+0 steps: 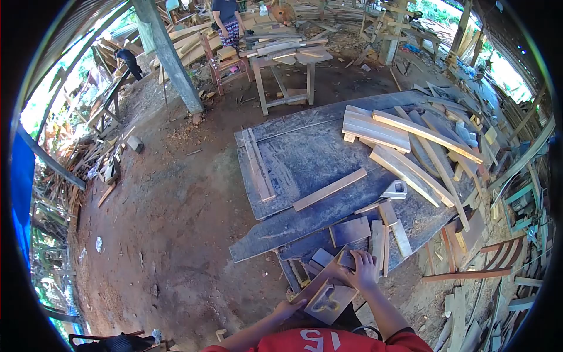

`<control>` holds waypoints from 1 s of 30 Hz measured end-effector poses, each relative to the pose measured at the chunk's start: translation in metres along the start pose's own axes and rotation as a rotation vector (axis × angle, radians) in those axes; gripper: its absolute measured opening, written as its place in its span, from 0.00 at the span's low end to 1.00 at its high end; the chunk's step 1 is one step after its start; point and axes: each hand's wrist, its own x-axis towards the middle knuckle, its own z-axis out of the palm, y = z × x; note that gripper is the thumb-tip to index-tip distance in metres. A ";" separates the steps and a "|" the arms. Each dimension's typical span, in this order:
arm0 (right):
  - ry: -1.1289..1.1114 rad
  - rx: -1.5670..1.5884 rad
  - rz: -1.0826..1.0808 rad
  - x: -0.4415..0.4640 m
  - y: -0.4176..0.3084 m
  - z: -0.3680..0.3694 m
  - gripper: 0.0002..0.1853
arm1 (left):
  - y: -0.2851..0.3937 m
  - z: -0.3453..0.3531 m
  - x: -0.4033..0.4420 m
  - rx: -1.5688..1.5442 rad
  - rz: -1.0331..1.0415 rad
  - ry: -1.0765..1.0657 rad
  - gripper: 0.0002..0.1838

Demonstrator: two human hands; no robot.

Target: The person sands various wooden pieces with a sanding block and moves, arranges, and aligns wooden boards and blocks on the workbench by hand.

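Observation:
My left hand (pixel 288 308) is at the lower left end of a wooden board (pixel 319 281), its fingers closed on that end. My right hand (pixel 365 271) lies over a small block (pixel 347 259) at the board's upper right end, with its fingers curled round the block. Just below the board is a squarish wooden piece (pixel 331 301) with a dark curved mark on its face. The dark worktable (pixel 281 170) stretches out ahead, with short wood pieces near my hands, among them a flat rectangular one (pixel 350 232).
Planks (pixel 410 170) are piled on the table's right side, near a pale metal-like object (pixel 395 189). A chair-like wooden frame (pixel 469 274) lies at the right. Two people (pixel 227 23) are farther back, near a post (pixel 170 58) and a smaller table (pixel 287 58).

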 end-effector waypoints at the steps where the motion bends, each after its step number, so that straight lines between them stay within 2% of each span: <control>1: -0.011 0.003 0.003 0.000 0.000 -0.001 0.35 | -0.006 0.002 0.005 -0.081 0.018 0.001 0.35; 5: -0.065 0.001 0.025 0.003 0.000 -0.008 0.35 | -0.031 0.000 0.036 0.067 -0.028 0.036 0.37; 10: -0.126 0.052 0.076 0.011 0.008 -0.008 0.36 | -0.023 -0.005 0.035 0.311 0.010 0.070 0.36; 13: -0.127 0.055 0.073 0.014 0.011 -0.009 0.36 | -0.038 -0.002 0.050 0.296 0.087 0.087 0.35; 23: -0.112 0.137 0.012 0.018 0.023 -0.017 0.36 | -0.031 0.013 0.027 -0.024 0.032 0.056 0.29; 26: -0.162 0.099 0.009 0.022 0.022 -0.016 0.36 | -0.036 0.019 0.032 -0.104 0.052 0.130 0.30; 29: -0.182 0.085 0.011 0.026 0.021 -0.017 0.36 | -0.024 0.025 0.021 -0.088 0.005 0.244 0.33; 30: -0.219 0.074 0.021 0.028 0.020 -0.019 0.36 | -0.031 0.026 0.028 0.004 -0.004 0.281 0.35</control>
